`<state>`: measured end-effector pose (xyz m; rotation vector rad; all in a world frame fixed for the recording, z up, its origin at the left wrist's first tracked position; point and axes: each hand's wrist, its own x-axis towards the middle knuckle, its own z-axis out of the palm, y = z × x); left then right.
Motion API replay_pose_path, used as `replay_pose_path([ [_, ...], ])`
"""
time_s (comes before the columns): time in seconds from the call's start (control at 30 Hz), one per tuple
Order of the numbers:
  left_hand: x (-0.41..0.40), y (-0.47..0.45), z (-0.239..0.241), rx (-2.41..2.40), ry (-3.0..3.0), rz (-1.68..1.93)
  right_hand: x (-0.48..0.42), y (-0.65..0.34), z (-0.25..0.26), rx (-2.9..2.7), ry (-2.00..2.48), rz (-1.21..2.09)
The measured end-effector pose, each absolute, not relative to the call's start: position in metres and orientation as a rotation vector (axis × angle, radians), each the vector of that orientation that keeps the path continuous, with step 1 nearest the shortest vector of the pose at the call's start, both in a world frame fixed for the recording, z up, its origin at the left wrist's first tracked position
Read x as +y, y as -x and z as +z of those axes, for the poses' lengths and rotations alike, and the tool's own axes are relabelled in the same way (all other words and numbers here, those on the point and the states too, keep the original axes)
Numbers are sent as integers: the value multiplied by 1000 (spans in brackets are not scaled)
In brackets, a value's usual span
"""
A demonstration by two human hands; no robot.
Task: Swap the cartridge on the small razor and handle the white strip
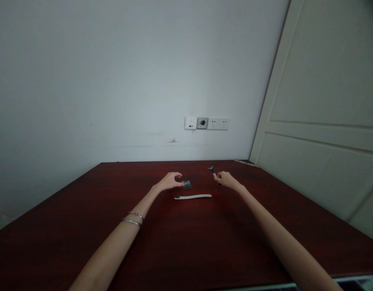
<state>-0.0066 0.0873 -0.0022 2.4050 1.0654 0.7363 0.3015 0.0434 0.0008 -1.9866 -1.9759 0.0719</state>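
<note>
My right hand (225, 179) is closed around the handle of a razor (214, 174), whose head points up and to the left. Thumb and fingers apart, my left hand (171, 180) is beside a small clear case (187, 184) with something green-blue inside. The thumb tip reaches the case's left edge; I cannot tell whether it presses on it. Nearer to me lies a white toothbrush (194, 197) with a dark head at its left end, flat on the table and touched by neither hand.
The dark red table (186, 242) meets a white wall with a row of sockets (218, 123). A pale panelled door (319, 101) stands along the right side. A thin flat strip (246, 163) lies at the table's far right corner.
</note>
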Motion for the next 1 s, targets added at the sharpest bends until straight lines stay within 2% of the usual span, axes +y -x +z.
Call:
replay_pose_path([
  [0.4,90,-20,-7,1117,-2568,455,24,-363,-29,-1913,2178,115],
  [1.0,101,-15,-24,1047,-2488,552,18,-366,-12,-1920,2183,155],
])
